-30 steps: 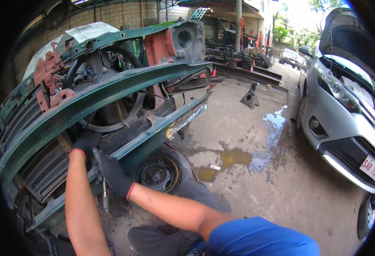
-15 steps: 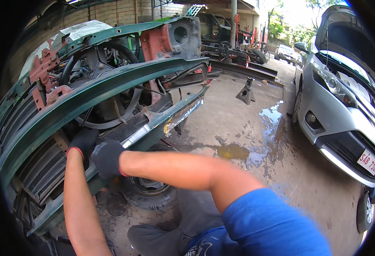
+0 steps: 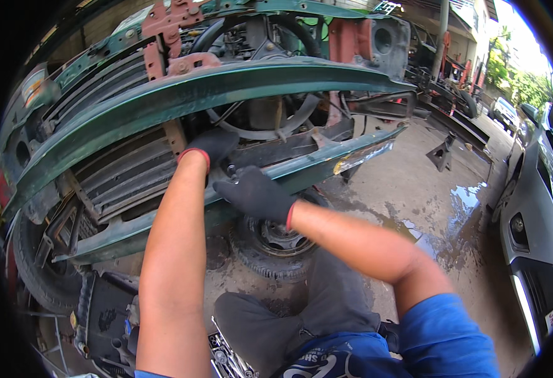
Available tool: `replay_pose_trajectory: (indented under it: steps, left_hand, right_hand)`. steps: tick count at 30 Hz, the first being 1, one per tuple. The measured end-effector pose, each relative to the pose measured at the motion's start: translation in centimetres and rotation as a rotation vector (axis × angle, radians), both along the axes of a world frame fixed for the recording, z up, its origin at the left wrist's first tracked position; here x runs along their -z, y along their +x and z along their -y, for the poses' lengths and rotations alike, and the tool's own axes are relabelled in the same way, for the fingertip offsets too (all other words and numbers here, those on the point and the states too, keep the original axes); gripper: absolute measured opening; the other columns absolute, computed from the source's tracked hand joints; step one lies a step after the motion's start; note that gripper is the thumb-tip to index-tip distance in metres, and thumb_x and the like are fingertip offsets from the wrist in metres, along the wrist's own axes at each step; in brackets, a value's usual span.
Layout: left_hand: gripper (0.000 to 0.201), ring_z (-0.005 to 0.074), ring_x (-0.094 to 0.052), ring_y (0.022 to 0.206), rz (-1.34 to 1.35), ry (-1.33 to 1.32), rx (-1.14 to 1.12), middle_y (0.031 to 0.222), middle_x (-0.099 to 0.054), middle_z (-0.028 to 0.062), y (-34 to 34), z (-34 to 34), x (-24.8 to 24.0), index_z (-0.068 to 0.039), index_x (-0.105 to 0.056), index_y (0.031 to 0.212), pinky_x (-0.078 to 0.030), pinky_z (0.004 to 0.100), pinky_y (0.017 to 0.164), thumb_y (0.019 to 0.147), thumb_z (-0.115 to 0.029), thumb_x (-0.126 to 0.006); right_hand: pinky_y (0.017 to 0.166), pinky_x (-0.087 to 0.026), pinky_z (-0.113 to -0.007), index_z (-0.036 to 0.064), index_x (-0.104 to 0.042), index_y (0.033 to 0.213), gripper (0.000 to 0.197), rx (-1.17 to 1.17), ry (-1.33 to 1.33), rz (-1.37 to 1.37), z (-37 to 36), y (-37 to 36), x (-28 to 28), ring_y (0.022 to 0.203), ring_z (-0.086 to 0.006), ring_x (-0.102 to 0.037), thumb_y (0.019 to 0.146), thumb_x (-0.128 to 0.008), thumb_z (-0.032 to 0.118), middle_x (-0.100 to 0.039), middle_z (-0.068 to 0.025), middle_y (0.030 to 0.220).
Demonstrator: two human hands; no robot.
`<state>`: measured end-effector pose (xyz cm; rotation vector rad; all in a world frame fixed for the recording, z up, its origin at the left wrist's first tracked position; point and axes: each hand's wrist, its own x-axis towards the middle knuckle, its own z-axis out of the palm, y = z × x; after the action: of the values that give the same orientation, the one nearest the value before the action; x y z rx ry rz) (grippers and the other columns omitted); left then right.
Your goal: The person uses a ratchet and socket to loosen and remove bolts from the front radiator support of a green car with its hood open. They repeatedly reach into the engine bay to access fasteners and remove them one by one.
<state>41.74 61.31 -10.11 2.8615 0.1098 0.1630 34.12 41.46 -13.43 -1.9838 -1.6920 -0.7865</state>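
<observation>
Both my hands wear black gloves with red cuffs and work at the stripped front end of a vehicle. My left hand (image 3: 212, 148) reaches in below the green upper crossbar (image 3: 238, 79), beside the slatted radiator (image 3: 125, 165). Its fingers are lost in shadow, so their grip is hidden. Just right of it and nearer to me, my right hand (image 3: 259, 194) is closed around a small metal tool (image 3: 232, 171), seemingly a ratchet, mostly covered by the glove. That hand is over the green lower crossbar (image 3: 308, 165).
A loose wheel (image 3: 275, 242) lies on the floor under the lower crossbar. Sockets and wrenches (image 3: 226, 360) fill a tray by my leg. A dark radiator-like part (image 3: 103, 315) stands at lower left. Farther right are a jack stand (image 3: 441, 152), a puddle (image 3: 465, 205) and a silver car (image 3: 531, 220).
My view has turned left, so the scene sits farther right and the tool tray shows. My right hand has swung a little away from the left, and metal now shows by its fingers.
</observation>
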Motion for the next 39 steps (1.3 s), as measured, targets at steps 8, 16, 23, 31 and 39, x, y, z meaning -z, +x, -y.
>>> replay_pose_trajectory:
  steps: [8, 16, 23, 31, 39]
  left_hand:
    - [0.050, 0.0351, -0.066, 0.115, -0.095, -0.100, -0.089, 0.130, -0.066, 0.0226, -2.7, 2.6, -2.0, -0.002, -0.068, 0.122, -0.047, 0.0414, 0.097, 0.092, -0.036, -0.046]
    - [0.046, 0.0342, -0.065, 0.107, 0.023, -0.190, -0.068, 0.118, -0.069, 0.0246, -3.3, 3.1, -1.9, 0.002, -0.068, 0.114, -0.048, 0.0414, 0.093, 0.089, -0.032, -0.048]
    - [0.047, 0.0371, -0.065, 0.112, 0.013, -0.026, -0.018, 0.123, -0.068, 0.0240, -1.4, 1.5, -0.5, -0.002, -0.071, 0.114, -0.047, 0.0439, 0.096, 0.094, -0.034, -0.043]
    - [0.044, 0.0355, -0.068, 0.108, -0.009, -0.120, 0.053, 0.116, -0.070, 0.0257, 0.4, -0.4, 0.4, -0.002, -0.074, 0.108, -0.049, 0.0421, 0.092, 0.090, -0.036, -0.052]
    - [0.050, 0.0432, -0.065, 0.107, 0.023, -0.030, -0.025, 0.116, -0.067, 0.0295, -0.3, 0.2, -0.1, 0.004, -0.069, 0.106, -0.048, 0.0454, 0.091, 0.089, -0.039, -0.047]
  right_hand:
    - [0.082, -0.057, -0.043, 0.0103, -0.079, 0.100, 0.039, 0.307, -0.647, 0.086, -1.4, 0.3, -4.4, 0.099, -0.0300, -0.073, 0.080, -0.072, 0.043, -0.076, -0.0119, 0.104]
    - [0.063, -0.047, -0.039, 0.0079, -0.066, 0.096, 0.048, -0.820, 1.088, -2.340, -3.5, -2.7, 3.3, 0.058, -0.0133, -0.052, 0.098, -0.056, 0.055, -0.055, 0.0001, 0.066]
    - [0.048, -0.047, -0.035, 0.0083, -0.060, 0.095, 0.035, -0.227, 0.517, -1.834, -2.2, -0.7, 1.7, 0.048, -0.0169, -0.053, 0.101, -0.055, 0.042, -0.055, -0.0040, 0.060]
    - [0.080, -0.058, -0.043, 0.0092, -0.080, 0.093, 0.031, 0.298, -0.708, -0.016, -2.2, 0.5, -6.3, 0.093, -0.0309, -0.074, 0.072, -0.070, 0.031, -0.077, -0.0129, 0.097]
    - [0.065, -0.055, -0.039, 0.0041, -0.072, 0.090, 0.047, 0.061, 0.172, -1.081, 0.6, 0.7, -0.7, 0.072, -0.0207, -0.069, 0.084, -0.070, 0.050, -0.067, -0.0099, 0.070]
